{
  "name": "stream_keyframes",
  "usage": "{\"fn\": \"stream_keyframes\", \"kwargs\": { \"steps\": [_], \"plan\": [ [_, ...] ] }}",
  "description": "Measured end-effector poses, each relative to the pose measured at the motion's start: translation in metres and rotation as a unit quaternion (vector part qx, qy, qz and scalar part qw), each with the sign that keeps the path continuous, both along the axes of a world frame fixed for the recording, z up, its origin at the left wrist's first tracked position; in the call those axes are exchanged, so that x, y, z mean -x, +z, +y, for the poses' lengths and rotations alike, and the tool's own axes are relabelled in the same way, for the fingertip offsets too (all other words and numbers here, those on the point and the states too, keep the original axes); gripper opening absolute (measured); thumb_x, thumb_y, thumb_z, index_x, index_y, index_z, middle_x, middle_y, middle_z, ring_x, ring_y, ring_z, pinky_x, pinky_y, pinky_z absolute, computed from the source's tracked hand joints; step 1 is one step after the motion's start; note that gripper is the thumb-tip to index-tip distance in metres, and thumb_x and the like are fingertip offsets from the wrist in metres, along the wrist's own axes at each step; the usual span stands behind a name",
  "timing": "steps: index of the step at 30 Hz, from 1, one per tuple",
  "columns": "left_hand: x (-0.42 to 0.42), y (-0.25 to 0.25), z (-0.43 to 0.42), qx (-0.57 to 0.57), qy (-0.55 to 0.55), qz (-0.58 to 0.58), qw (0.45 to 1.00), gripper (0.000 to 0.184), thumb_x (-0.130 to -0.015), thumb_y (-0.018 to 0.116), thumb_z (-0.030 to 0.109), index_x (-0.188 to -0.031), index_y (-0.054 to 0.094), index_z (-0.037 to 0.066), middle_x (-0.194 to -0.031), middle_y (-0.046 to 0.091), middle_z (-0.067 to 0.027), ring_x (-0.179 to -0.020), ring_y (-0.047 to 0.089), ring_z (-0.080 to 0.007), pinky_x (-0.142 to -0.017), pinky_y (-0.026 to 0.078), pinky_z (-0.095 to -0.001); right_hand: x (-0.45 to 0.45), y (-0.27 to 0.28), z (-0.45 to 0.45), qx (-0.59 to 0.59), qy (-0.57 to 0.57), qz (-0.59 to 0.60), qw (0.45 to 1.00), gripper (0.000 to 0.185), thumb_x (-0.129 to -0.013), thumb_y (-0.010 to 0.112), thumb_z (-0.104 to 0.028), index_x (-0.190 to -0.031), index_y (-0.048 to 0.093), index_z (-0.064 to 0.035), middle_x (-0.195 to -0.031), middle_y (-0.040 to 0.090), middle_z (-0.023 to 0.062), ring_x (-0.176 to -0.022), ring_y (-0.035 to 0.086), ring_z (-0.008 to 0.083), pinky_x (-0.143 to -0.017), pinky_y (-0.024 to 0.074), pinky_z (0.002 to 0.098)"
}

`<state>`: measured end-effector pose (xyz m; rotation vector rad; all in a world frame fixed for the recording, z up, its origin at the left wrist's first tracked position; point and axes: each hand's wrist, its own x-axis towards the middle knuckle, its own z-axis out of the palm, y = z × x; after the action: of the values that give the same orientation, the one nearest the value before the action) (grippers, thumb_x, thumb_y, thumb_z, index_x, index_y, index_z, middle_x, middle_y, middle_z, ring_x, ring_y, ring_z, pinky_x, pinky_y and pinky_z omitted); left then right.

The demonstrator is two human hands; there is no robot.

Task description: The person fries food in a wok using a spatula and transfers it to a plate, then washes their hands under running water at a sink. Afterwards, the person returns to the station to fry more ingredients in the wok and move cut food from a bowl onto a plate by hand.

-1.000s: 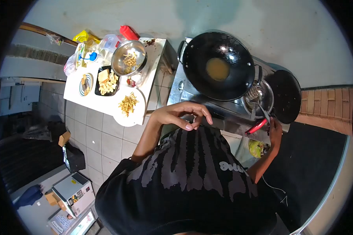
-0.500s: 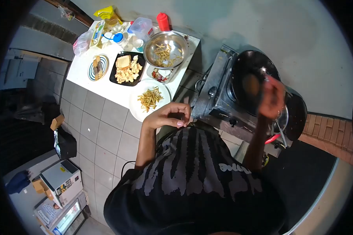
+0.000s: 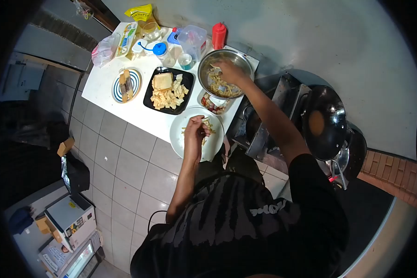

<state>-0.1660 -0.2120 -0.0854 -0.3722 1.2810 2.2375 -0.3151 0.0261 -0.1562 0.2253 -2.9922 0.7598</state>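
My left hand (image 3: 196, 130) is over the white plate (image 3: 177, 144), its fingers curled. A few potato sticks (image 3: 208, 125) lie on the plate beside the fingers, but whether the hand grips any is hidden. My right hand (image 3: 229, 70) reaches down inside the steel bowl (image 3: 248, 65). Its fingers are bent together near a pale strip, and I cannot make out what they hold. More potato sticks (image 3: 220, 87) lie in the bowl below that hand. Between the bowl and the plate is a small clear container (image 3: 213, 104) with red pieces in it.
A black tray (image 3: 147, 99) holds bread slices and cut pieces. A striped plate (image 3: 135, 95), a blue-lidded jar (image 3: 164, 53), a plastic tub (image 3: 192, 41) and a red squeeze bottle (image 3: 218, 36) share the table. At right, a black wok (image 3: 330, 132) is by the stove (image 3: 282, 104).
My right hand has gone from the wok to the steel bowl. My left hand has moved over the plate. Fewer potato sticks show on the plate, and more show in the bowl.
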Motion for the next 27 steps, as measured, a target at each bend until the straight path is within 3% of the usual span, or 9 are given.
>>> {"fn": "stream_keyframes", "kwargs": {
  "steps": [3,4,7,11,13,16,19,23,27],
  "plan": [
    [0.009,-0.012,0.001,0.029,-0.060,-0.012,0.998,0.019,-0.091,0.049,0.019,-0.102,0.055,0.005,-0.075,0.053,-0.0009,-0.066,0.052,-0.0093,-0.063,0.041,-0.0225,0.020,-0.031,0.002,-0.100,0.073,-0.019,0.992,0.044,-0.074,0.063,-0.009,-0.117,0.059,-0.0093,-0.130,0.048,0.0158,-0.121,0.044,0.0309,-0.103,0.0350,0.0419],
    [0.013,-0.015,0.002,0.038,-0.081,-0.007,0.996,0.022,-0.091,0.049,0.023,-0.103,0.054,0.004,-0.076,0.053,-0.0014,-0.068,0.051,-0.0107,-0.065,0.041,-0.0243,0.020,-0.035,0.004,-0.121,0.106,0.033,0.986,0.041,-0.076,0.063,-0.015,-0.116,0.059,-0.0089,-0.124,0.052,0.0151,-0.119,0.046,0.0308,-0.104,0.0333,0.0418],
    [0.018,-0.018,0.003,0.033,-0.103,-0.013,0.994,0.025,-0.092,0.049,0.026,-0.103,0.052,0.003,-0.077,0.052,-0.0017,-0.070,0.051,-0.0117,-0.066,0.040,-0.0257,0.011,-0.010,-0.001,-0.114,0.109,-0.024,0.987,0.039,-0.077,0.062,-0.014,-0.115,0.060,-0.0104,-0.116,0.055,0.0136,-0.117,0.047,0.0295,-0.105,0.0325,0.0404],
    [0.026,-0.026,0.004,0.022,-0.101,-0.028,0.994,0.023,-0.092,0.048,0.024,-0.102,0.053,0.003,-0.077,0.053,-0.0013,-0.070,0.051,-0.0110,-0.066,0.041,-0.0246,0.016,-0.025,0.003,-0.115,0.131,-0.001,0.985,0.034,-0.076,0.063,-0.013,-0.109,0.063,-0.0116,-0.109,0.057,0.0141,-0.108,0.053,0.0306,-0.099,0.0395,0.0400],
    [0.028,-0.029,0.005,0.022,-0.103,-0.032,0.994,0.023,-0.092,0.048,0.023,-0.102,0.053,0.003,-0.077,0.053,-0.0013,-0.070,0.051,-0.0109,-0.066,0.041,-0.0246,0.019,-0.032,-0.001,-0.073,0.084,-0.054,0.992,0.029,-0.073,0.065,-0.010,-0.102,0.066,-0.0113,-0.105,0.058,0.0157,-0.097,0.059,0.0328,-0.089,0.0468,0.0408],
    [0.031,-0.031,0.007,0.019,-0.104,-0.032,0.994,0.022,-0.093,0.048,0.022,-0.101,0.053,0.003,-0.077,0.053,-0.0012,-0.070,0.051,-0.0107,-0.066,0.041,-0.0246,0.017,-0.030,-0.003,-0.042,0.078,-0.025,0.996,0.024,-0.073,0.064,-0.008,-0.097,0.066,-0.0094,-0.100,0.060,0.0176,-0.091,0.061,0.0352,-0.082,0.0499,0.0426],
    [0.033,-0.032,0.009,0.018,-0.111,-0.030,0.993,0.022,-0.093,0.048,0.022,-0.101,0.053,0.003,-0.077,0.053,-0.0011,-0.070,0.051,-0.0105,-0.066,0.040,-0.0245,0.022,-0.035,0.003,0.060,0.033,-0.084,0.994,0.021,-0.074,0.062,-0.006,-0.094,0.067,-0.0087,-0.094,0.064,0.0172,-0.091,0.061,0.0357,-0.082,0.0487,0.0429],
    [0.033,-0.031,0.010,0.022,-0.112,-0.029,0.993,0.021,-0.093,0.047,0.022,-0.101,0.053,0.003,-0.077,0.052,-0.0009,-0.071,0.050,-0.0105,-0.066,0.040,-0.0246,0.025,-0.035,0.025,0.103,-0.024,-0.044,0.993,0.018,-0.076,0.058,-0.004,-0.092,0.067,-0.0066,-0.089,0.065,0.0174,-0.089,0.061,0.0357,-0.080,0.0481,0.0431],
    [0.032,-0.033,0.009,0.010,-0.115,-0.030,0.993,0.021,-0.093,0.047,0.021,-0.101,0.053,0.003,-0.077,0.052,-0.0008,-0.071,0.049,-0.0104,-0.066,0.040,-0.0245,0.027,-0.039,0.042,-0.053,0.005,-0.065,0.996,0.019,-0.079,0.056,-0.006,-0.095,0.065,-0.0048,-0.097,0.064,0.0164,-0.090,0.062,0.0321,-0.079,0.0489,0.0395]
  ]
}}
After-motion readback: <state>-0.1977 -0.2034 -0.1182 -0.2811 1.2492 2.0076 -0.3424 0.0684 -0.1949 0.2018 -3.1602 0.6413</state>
